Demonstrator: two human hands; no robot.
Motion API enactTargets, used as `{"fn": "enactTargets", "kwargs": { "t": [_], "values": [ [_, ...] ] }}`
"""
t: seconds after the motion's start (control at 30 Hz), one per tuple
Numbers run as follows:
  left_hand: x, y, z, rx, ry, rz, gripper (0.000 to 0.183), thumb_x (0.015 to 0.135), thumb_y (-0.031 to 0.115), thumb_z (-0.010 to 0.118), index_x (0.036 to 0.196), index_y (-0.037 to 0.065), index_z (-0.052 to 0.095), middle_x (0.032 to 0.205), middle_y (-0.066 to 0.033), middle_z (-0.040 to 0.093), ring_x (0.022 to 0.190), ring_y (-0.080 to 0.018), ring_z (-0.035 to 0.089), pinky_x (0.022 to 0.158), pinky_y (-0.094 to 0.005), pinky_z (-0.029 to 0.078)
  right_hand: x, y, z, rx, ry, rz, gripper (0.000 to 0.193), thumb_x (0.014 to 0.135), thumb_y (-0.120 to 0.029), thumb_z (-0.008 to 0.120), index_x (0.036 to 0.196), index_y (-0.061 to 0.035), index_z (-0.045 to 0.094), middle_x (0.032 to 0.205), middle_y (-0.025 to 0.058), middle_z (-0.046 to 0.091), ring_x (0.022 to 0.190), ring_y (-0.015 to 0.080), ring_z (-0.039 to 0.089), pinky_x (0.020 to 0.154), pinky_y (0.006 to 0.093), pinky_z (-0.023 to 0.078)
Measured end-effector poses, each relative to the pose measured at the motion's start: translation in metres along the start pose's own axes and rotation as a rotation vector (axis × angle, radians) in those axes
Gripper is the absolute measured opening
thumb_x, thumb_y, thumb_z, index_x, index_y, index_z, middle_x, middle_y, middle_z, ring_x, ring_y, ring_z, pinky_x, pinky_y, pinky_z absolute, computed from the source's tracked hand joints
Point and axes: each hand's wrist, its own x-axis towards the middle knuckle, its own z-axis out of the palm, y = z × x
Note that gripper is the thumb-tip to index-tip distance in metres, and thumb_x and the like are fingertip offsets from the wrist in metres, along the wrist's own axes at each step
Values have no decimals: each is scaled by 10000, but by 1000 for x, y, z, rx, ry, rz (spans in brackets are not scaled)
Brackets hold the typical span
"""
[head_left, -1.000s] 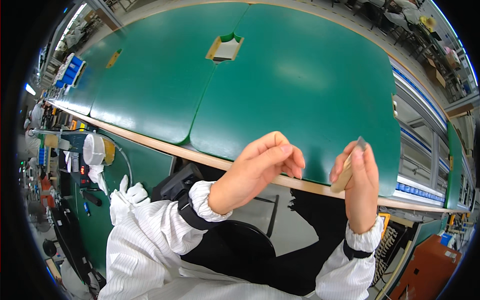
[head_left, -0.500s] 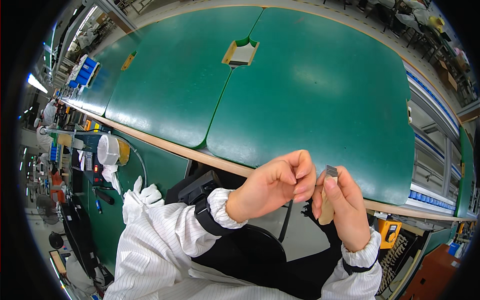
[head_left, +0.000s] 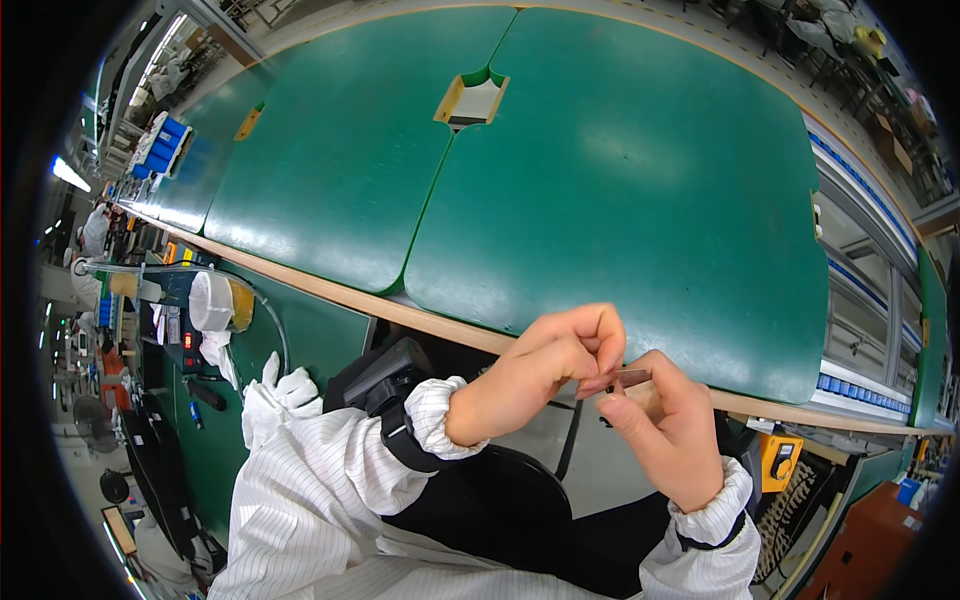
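Note:
My right hand is closed around a small flat metal blade with a tan, tape-like wrapped handle. The thumb and bent fingers cover most of it. Meeting it from the left, my left hand has its fingertips pinched together at the blade's end. Whether those fingertips grip the blade or something tiny on it is hidden. Both hands are raised in front of me, at the near edge of the green tabletop.
White gloves lie on a lower green bench to the left, near a white round container. A yellow box hangs below the table edge at the right. Blue bins stand far left.
My left fingertips have come against the blade, from a small gap before. My right hand has turned the blade from upright to nearly level, pointing left.

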Motion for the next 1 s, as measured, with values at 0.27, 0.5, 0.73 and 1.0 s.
{"fn": "enactTargets", "kwargs": {
  "t": [0.27, 0.5, 0.73, 1.0],
  "values": [
    [-4, 0, 2, 192, 11, -8, 17, 697, 50, 396, 710, 40, 400, 630, 33, 369, 564, -43, 298, 493, -199, 239, 1, 3, -2, -287, 66, -42, 259, 744, -218, 635, 684, -24, 474, 503, 65, 514, 372, 148, 433, 384, 236, 342],
    [-4, 1, 4, 266, 46, 14, 31, 728, 57, 403, 722, 32, 418, 613, 42, 353, 559, -40, 287, 490, -200, 240, 3, 8, -5, -403, 76, -121, 292, 739, -230, 633, 672, -24, 437, 554, 79, 561, 417, 199, 508, 388, 272, 372],
    [-5, 6, 6, 323, 63, 2, 25, 727, 44, 413, 723, 26, 431, 602, 39, 355, 552, -42, 291, 483, -206, 254, 3, 4, -6, -439, 48, -103, 275, 744, -218, 626, 695, -19, 442, 613, 82, 595, 452, 193, 543, 407, 260, 397],
    [-5, 8, 7, 384, 81, -2, 35, 724, 51, 419, 712, 23, 437, 592, 39, 353, 548, -42, 290, 479, -204, 249, 3, 5, -7, -399, 43, -86, 264, 750, -221, 621, 710, -15, 460, 613, 82, 591, 443, 179, 529, 406, 258, 390]
  ]
}}
